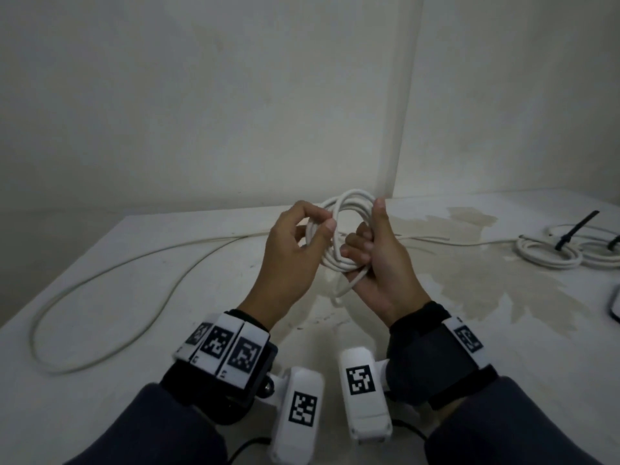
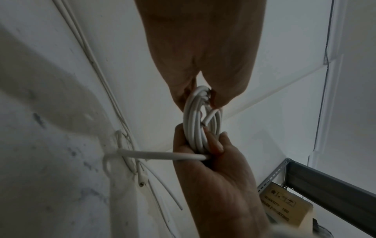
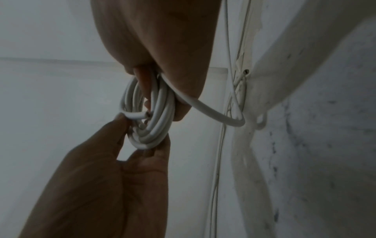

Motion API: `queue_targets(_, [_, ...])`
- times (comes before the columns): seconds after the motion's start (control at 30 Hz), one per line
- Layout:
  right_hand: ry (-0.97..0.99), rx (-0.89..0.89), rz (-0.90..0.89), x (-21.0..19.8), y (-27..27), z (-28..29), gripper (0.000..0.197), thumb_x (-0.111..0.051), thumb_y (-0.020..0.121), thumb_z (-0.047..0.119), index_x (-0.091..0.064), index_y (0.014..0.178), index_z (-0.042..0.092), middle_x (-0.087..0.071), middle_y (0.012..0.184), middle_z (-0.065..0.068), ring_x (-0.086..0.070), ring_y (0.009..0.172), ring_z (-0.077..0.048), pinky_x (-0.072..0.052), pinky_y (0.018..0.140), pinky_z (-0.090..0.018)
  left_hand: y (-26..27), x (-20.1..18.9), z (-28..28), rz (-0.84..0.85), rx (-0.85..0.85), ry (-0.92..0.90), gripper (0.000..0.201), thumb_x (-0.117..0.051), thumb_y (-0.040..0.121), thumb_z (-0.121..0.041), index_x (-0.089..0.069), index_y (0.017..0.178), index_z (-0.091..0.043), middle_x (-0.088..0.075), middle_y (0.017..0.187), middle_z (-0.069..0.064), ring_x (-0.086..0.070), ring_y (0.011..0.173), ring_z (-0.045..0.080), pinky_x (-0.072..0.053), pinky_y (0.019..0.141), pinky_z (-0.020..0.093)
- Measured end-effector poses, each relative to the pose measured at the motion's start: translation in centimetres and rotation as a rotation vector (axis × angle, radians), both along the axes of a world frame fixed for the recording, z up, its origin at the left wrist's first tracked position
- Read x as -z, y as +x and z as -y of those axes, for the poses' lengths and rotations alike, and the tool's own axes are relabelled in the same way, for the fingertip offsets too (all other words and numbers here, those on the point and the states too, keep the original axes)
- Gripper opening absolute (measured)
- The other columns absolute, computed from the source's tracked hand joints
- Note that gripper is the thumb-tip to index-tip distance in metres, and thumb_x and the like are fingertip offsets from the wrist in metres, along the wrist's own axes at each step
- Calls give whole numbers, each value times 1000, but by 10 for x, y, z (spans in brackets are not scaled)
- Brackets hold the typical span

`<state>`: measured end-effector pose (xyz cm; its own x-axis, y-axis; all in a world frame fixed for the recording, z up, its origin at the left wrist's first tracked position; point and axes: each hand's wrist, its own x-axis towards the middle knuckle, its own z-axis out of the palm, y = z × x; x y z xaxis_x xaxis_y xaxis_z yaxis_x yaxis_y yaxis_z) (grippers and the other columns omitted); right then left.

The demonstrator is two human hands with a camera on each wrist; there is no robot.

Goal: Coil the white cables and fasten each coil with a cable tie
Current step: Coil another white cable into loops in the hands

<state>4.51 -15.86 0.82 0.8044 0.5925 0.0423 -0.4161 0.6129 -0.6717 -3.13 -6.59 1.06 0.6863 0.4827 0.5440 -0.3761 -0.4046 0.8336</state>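
Note:
A coil of white cable [image 1: 349, 201] hangs in the air over the middle of the table [image 1: 235, 317], between both hands. My left hand [image 1: 327, 222] pinches its left side between thumb and fingers. My right hand [image 1: 364, 238] grips the right and lower side, fingers curled through the loops and thumb upright. A short tail [image 1: 349, 286] hangs below the right hand. In the left wrist view the coil [image 2: 195, 122] runs from my left fingertips [image 2: 179, 99] down into the right hand [image 2: 205, 149]. In the right wrist view the coil [image 3: 156, 122] sits between the right hand [image 3: 162, 90] and the left hand [image 3: 142, 145].
A long loose white cable [image 1: 100, 280] loops across the left part of the table. At the far right lie two coils [image 1: 550, 255] bound with black cable ties [image 1: 577, 229]. A dark-rimmed object [image 1: 615, 303] shows at the right edge. Walls close the back.

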Motion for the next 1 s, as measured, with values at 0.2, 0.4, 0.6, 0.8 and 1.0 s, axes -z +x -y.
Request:
queue_targets(0.2, [-30, -19, 21, 2, -3, -1, 48, -46, 94, 50, -36, 62, 17, -27, 43, 6, -28, 35, -5, -39, 48, -18, -1, 3, -1, -16, 35, -52, 13, -55, 94, -12, -46, 97, -21, -68, 101, 10, -68, 83, 19, -58, 79, 38])
queue_targets(0.4, [-108, -2, 96, 3, -8, -5, 44, -50, 91, 49, -42, 64, 15, -28, 47, 5, -28, 39, -6, -40, 48, -20, -3, 1, -2, -35, 78, -256, 35, -50, 91, 4, -32, 99, -26, -60, 80, 9, -55, 63, 19, -49, 61, 33])
queue_targets(0.6, [-95, -52, 50, -1, -9, -4, 51, -57, 66, 65, -44, 64, 16, -29, 47, 6, -29, 38, -5, -41, 42, -19, -1, -4, -1, -14, 235, -503, 31, -33, 93, 6, -43, 104, -21, -49, 72, 4, -38, 50, 10, -41, 54, 24])
queue_targets(0.8, [-73, -61, -37, -1, -10, -4, 47, -58, 88, 50, -39, 60, 16, -26, 43, 5, -28, 32, -5, -36, 35, -18, -1, -7, -2, -24, 340, -616, 18, -36, 95, -3, -47, 107, -10, -46, 67, 2, -34, 46, 9, -37, 50, 24])
queue_targets(1.0, [-86, -60, -89, -3, -6, 0, 46, -58, 90, 46, -41, 61, 14, -26, 43, 4, -29, 31, -7, -39, 36, -18, -2, -4, -6, -64, 464, -605, 31, -41, 95, 4, -52, 118, -14, -50, 76, 6, -44, 53, 8, -44, 61, 23])
